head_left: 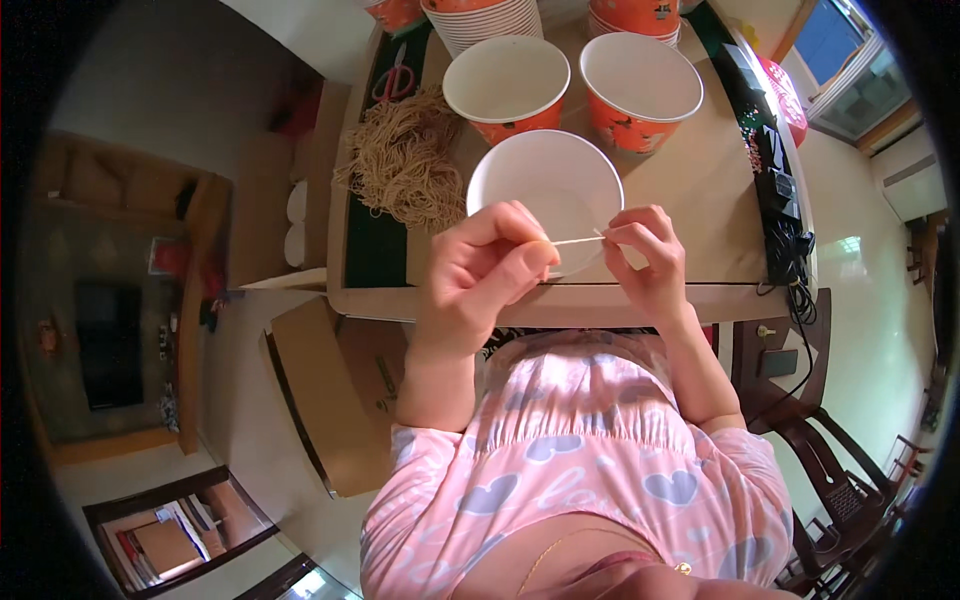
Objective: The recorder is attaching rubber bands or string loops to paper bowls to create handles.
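Observation:
My left hand (485, 265) pinches one end of a short, thin, pale string (577, 241) between thumb and fingertips. At the other end, the fingertips of my right hand (648, 255) are closed on it, so it runs taut between the two hands. Just beneath and beyond them stands a paper tub (540, 165) with a white inside, partly covered by my hands. Left of that tub lies a tangled heap of beige string (405, 165). Two more orange-and-white paper tubs, one on the left (507, 85) and one on the right (642, 85), stand behind it.
Red-handled scissors (395, 78) lie beyond the string heap. Stacked paper tubs (485, 25) stand at the far edge. A black power strip (778, 195) with cables runs along the table's right side. An open cardboard box (330, 400) sits below on the left, a dark wooden chair (835, 465) at right.

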`<state>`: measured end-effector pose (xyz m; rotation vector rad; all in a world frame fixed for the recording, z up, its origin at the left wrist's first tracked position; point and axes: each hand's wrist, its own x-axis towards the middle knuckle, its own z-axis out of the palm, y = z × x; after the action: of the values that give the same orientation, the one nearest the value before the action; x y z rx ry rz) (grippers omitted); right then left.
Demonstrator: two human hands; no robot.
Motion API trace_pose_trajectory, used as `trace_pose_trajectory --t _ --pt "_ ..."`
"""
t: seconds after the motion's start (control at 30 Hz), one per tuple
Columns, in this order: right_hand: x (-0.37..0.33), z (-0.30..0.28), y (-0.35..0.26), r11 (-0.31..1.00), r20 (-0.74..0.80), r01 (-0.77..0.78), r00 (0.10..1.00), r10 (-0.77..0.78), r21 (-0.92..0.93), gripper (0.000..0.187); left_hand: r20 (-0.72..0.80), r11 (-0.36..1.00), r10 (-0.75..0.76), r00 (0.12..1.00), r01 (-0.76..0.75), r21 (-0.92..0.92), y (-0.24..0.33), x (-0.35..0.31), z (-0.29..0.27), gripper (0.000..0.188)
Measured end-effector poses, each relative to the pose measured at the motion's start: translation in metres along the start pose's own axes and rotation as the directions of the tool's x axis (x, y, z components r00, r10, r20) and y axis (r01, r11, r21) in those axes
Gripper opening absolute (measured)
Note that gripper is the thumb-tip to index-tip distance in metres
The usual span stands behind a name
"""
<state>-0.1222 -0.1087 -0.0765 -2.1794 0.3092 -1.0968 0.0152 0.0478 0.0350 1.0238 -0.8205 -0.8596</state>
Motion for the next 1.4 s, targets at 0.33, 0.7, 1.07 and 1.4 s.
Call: trace_pose_trajectory --t 0.33,0.7,1.07,1.4 --pt "0.003 -0.005 0.0 0.997 0.097 -0.019 0.995 0.012 0.076 0.015 -0.082 0.997 0.083 0.993 -0.083 0.005 0.004 0.001 -0.027 0.009" --pt "0.021 -0.031 0.005 0.995 0.311 0.049 0.948 -0.072 0.082 0.025 -0.164 0.79 0.263 0.951 -0.114 0.603 -0.022 0.027 -0.079 0.013" --pt "0.046 -0.027 0.015 0.89 0.34 -0.455 0.838 0.426 0.006 0.027 -0.258 0.872 0.016 0.966 0.113 0.476 -0.056 0.026 -0.097 0.015" --pt "0.129 0.005 0.038 0.993 0.507 0.025 0.861 0.035 -0.111 0.012 -0.271 0.945 -0.191 0.943 0.252 0.207 -0.06 -0.015 -0.089 0.018"
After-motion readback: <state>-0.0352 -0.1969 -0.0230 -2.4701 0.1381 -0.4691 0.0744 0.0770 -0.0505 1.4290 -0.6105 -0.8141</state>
